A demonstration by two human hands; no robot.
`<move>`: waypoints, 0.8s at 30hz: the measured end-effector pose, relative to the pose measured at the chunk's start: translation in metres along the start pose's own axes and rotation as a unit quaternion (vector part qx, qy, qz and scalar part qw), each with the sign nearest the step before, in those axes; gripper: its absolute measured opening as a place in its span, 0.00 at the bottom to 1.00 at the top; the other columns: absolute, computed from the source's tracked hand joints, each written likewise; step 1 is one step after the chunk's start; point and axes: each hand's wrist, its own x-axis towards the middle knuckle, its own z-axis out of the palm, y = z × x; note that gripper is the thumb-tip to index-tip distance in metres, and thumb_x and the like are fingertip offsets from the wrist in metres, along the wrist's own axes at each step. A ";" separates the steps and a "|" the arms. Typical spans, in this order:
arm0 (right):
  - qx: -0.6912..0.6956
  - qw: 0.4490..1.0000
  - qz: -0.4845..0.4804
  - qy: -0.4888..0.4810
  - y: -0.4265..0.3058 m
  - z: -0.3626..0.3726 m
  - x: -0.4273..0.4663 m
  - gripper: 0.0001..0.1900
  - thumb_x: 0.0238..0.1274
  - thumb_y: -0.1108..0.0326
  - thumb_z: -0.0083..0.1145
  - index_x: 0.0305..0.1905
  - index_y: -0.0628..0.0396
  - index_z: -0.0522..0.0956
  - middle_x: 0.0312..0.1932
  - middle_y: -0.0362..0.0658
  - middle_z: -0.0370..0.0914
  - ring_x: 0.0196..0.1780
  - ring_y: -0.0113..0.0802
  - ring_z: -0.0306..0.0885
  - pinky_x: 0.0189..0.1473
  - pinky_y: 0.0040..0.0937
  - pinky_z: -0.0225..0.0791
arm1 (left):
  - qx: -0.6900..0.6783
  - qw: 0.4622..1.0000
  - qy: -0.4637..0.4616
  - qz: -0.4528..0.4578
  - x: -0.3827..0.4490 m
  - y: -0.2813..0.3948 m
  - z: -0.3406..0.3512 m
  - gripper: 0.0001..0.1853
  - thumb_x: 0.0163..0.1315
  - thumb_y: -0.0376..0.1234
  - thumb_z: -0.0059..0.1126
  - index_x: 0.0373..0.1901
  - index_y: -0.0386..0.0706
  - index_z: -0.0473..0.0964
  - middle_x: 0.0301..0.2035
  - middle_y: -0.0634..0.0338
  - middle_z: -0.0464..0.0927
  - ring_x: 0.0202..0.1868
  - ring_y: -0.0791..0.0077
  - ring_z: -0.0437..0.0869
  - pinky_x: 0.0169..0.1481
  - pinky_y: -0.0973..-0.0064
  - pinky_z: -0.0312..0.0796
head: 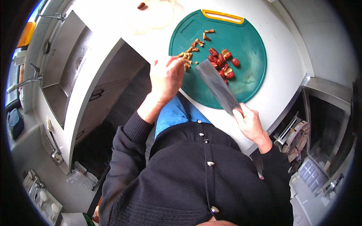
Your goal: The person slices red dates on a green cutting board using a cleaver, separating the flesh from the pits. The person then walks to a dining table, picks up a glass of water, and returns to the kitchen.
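My right hand (250, 122) grips the handle end of a broad-bladed kitchen knife (216, 87), its grey blade slanting over the near part of a round green cutting board (249, 82). Beyond the blade lies a cluster of red dried jujubes (221, 60), some of them split with pale flesh showing. My left hand (167, 77) hovers at the board's left edge, fingers bent and drawn together. Its fingertips are right by a line of small brown cut pieces (189, 53). Whether a piece is pinched between them I cannot tell.
The board, with a yellow handle (222, 17), rests on a white countertop (135, 42). A single jujube (141, 5) lies farther back. A steel sink (76, 56) and a faucet (35, 74) are at left. On the right is a gas burner (297, 138).
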 end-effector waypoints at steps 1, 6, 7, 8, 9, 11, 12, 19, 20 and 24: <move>0.003 1.000 0.001 0.001 0.000 -0.001 -0.001 0.09 0.69 0.68 0.54 0.43 0.66 0.75 0.21 0.57 0.76 0.27 0.52 0.83 0.26 0.43 0.70 | 0.013 0.999 0.029 0.019 0.012 -0.008 -0.008 0.10 0.54 0.27 0.65 0.37 0.49 0.82 0.34 0.63 0.82 0.39 0.66 0.84 0.47 0.64 0.72; 0.001 1.000 -0.011 -0.002 0.004 0.000 -0.005 0.09 0.69 0.69 0.55 0.47 0.65 0.77 0.23 0.55 0.78 0.28 0.51 0.83 0.28 0.41 0.72 | 0.172 0.981 0.032 -0.085 0.103 -0.098 -0.027 0.10 0.67 0.40 0.60 0.44 0.48 0.84 0.36 0.58 0.84 0.33 0.70 0.86 0.41 0.68 0.78; 0.001 1.000 -0.013 -0.003 0.005 0.001 -0.006 0.09 0.69 0.70 0.55 0.47 0.64 0.77 0.24 0.55 0.79 0.29 0.51 0.83 0.29 0.41 0.73 | 0.214 0.974 0.022 -0.076 0.124 -0.120 -0.024 0.12 0.68 0.42 0.59 0.46 0.48 0.84 0.37 0.57 0.84 0.35 0.68 0.87 0.42 0.67 0.78; 0.000 1.000 -0.011 -0.004 0.006 0.000 -0.008 0.09 0.69 0.70 0.55 0.47 0.64 0.77 0.25 0.56 0.79 0.30 0.51 0.83 0.30 0.41 0.74 | 0.214 0.974 0.025 -0.063 0.141 -0.156 -0.011 0.13 0.67 0.42 0.60 0.46 0.46 0.84 0.37 0.55 0.84 0.36 0.66 0.88 0.44 0.65 0.78; -0.016 1.000 -0.018 -0.011 0.006 -0.002 -0.009 0.09 0.68 0.70 0.55 0.47 0.63 0.78 0.27 0.55 0.80 0.31 0.51 0.83 0.31 0.41 0.74 | 0.216 0.975 0.026 -0.050 0.156 -0.199 0.005 0.14 0.65 0.41 0.61 0.46 0.45 0.84 0.36 0.52 0.85 0.37 0.63 0.88 0.45 0.63 0.78; -0.051 0.998 -0.038 -0.028 -0.001 -0.006 -0.006 0.09 0.67 0.70 0.56 0.47 0.62 0.78 0.30 0.55 0.81 0.33 0.51 0.84 0.33 0.41 0.75 | 0.224 0.974 0.037 0.020 0.180 -0.277 0.033 0.13 0.62 0.38 0.64 0.43 0.40 0.84 0.33 0.47 0.85 0.37 0.55 0.88 0.50 0.59 0.77; -0.059 0.994 -0.083 -0.036 -0.002 -0.008 0.000 0.08 0.66 0.70 0.57 0.47 0.60 0.79 0.33 0.54 0.83 0.35 0.51 0.84 0.35 0.41 0.76 | 0.233 0.972 -0.030 -0.010 0.178 -0.333 0.002 0.13 0.59 0.36 0.65 0.42 0.38 0.84 0.32 0.45 0.85 0.37 0.52 0.88 0.52 0.58 0.76; -0.076 0.994 -0.073 0.019 0.001 -0.012 0.001 0.08 0.67 0.70 0.57 0.46 0.60 0.79 0.32 0.53 0.83 0.35 0.50 0.84 0.35 0.41 0.76 | 0.181 0.983 -0.003 0.032 0.179 -0.265 0.025 0.12 0.61 0.39 0.65 0.44 0.46 0.84 0.28 0.56 0.81 0.28 0.66 0.84 0.46 0.64 0.77; -0.060 0.997 -0.051 0.018 0.003 -0.013 0.000 0.07 0.67 0.70 0.56 0.45 0.60 0.79 0.30 0.53 0.82 0.33 0.50 0.84 0.34 0.41 0.76 | 0.120 0.990 0.028 0.070 0.166 -0.217 0.012 0.13 0.64 0.41 0.63 0.47 0.48 0.84 0.28 0.59 0.79 0.27 0.69 0.82 0.44 0.66 0.78; 0.011 1.000 0.014 0.007 0.010 -0.012 -0.006 0.06 0.68 0.69 0.55 0.41 0.62 0.77 0.24 0.54 0.78 0.28 0.50 0.83 0.29 0.40 0.73 | 0.012 0.996 -0.022 0.091 0.067 -0.032 -0.031 0.11 0.57 0.23 0.67 0.41 0.45 0.83 0.35 0.61 0.85 0.31 0.72 0.84 0.41 0.73 0.81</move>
